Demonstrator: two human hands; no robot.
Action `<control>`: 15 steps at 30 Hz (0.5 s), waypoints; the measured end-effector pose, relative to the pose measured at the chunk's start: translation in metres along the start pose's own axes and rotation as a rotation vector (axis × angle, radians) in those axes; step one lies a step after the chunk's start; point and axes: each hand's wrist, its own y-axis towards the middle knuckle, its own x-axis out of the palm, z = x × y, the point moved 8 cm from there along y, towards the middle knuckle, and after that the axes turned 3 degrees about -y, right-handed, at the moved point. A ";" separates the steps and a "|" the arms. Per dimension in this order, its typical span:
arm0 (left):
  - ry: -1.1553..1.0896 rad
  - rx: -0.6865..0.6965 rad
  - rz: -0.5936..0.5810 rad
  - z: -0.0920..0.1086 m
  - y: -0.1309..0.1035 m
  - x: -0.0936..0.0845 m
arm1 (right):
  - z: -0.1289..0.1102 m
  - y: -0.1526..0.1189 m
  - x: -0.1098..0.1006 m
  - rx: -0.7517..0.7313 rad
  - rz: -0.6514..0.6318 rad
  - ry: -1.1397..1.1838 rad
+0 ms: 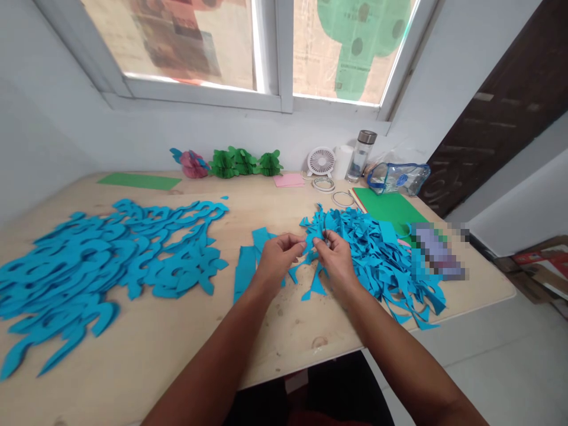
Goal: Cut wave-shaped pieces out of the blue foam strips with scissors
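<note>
My left hand point(280, 255) is closed in a pinch at the edge of a small piece of blue paper point(310, 244). Opposite it, my right hand point(336, 255) grips the same piece between thumb and fingers; a small dark bit near those fingertips is too small to name. Just beyond and right of that hand lies a heap of blue paper scraps point(368, 248). Blue paper strips point(245, 275) rest on the table beside my left hand. Farther left spreads a big pile of blue cut-out paper shapes point(84, 254) with wavy, looped outlines.
Along the wall stand green paper decorations point(243, 162), a pink one point(194, 164), a small fan point(321, 161) and a glass bottle point(361, 155). Tape rolls point(323, 185), a clear pouch point(399, 178) and green sheets point(386, 204) lie at right. The wooden table's front edge point(302, 367) is near me.
</note>
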 end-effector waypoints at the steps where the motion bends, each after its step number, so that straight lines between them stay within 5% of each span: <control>1: 0.028 0.004 -0.005 0.002 0.001 -0.001 | 0.000 0.000 -0.001 0.000 -0.001 -0.007; 7: 0.098 -0.013 -0.045 0.008 -0.001 -0.001 | -0.007 -0.003 0.002 0.023 -0.019 0.012; 15: -0.115 0.044 0.083 0.011 -0.001 -0.010 | -0.010 -0.015 0.022 0.086 -0.180 0.148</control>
